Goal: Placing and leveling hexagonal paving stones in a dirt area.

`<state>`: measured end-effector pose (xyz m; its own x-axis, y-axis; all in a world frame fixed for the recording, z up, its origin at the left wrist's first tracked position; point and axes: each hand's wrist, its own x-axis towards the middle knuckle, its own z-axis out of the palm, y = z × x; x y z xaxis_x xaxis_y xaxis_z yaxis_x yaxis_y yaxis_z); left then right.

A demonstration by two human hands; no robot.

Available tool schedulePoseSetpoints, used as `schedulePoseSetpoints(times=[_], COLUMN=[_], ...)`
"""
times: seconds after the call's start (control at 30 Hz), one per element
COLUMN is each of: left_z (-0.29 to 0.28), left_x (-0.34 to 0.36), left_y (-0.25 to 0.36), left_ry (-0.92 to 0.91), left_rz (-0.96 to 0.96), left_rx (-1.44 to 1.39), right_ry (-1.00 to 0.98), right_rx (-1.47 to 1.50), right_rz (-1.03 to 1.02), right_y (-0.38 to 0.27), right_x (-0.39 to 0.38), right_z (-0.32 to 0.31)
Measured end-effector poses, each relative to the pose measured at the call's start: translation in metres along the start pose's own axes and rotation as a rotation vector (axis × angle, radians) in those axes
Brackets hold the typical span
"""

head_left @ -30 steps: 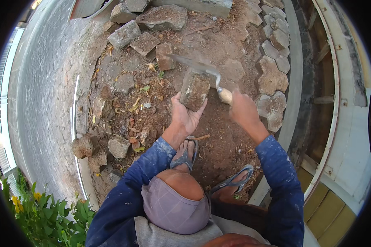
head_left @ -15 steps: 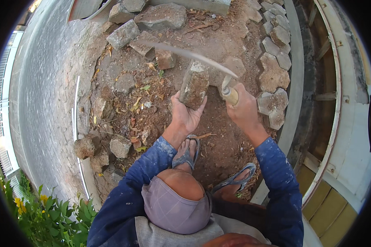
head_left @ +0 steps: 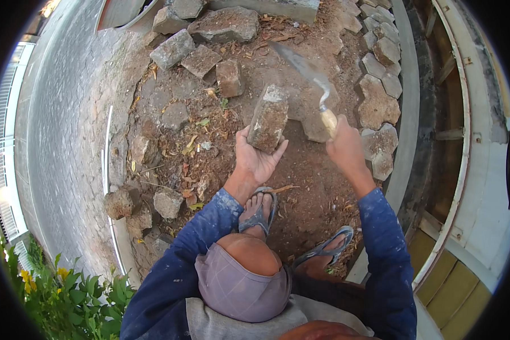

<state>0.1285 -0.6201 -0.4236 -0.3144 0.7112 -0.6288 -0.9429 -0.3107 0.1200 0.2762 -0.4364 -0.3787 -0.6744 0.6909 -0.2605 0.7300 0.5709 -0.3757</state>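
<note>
A rough, dirt-caked paving block rests in my left hand, whose fingers and thumb grip its lower end from both sides. In my right hand is a trowel, held by its pale wooden handle. Its pointed metal blade slants up and to the left, apart from the block, over the bare soil. Beyond the block, a flat hexagonal paver lies set in the ground below the trowel's neck.
Laid pavers run along a concrete curb on the right. Loose blocks lie at the far left, and more chunks sit near the white rods. A road and a leafy plant are at the left.
My right hand has moved right and slightly nearer, and the trowel blade has swung from a blurred leftward slant to a steeper one. The left hand and block stay almost in place.
</note>
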Motion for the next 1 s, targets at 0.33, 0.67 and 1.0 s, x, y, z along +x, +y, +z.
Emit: schedulePoseSetpoints(times=[0.33, 0.67, 1.0], left_z=[0.006, 0.004, 0.086], left_x=[-0.031, -0.011, 0.099], left_y=[0.014, -0.014, -0.022], left_ry=[-0.020, -0.164, -0.382], left_rz=[0.070, 0.299, 0.526], left_rx=[0.446, 0.996, 1.708], right_ry=[-0.521, -0.390, 0.241], right_rx=[0.311, 1.414, 1.821], right_rz=[0.110, 0.342, 0.305], right_y=[0.118, 0.006, 0.026], right_x=[-0.140, -0.072, 0.051], right_z=[0.061, 0.060, 0.003])
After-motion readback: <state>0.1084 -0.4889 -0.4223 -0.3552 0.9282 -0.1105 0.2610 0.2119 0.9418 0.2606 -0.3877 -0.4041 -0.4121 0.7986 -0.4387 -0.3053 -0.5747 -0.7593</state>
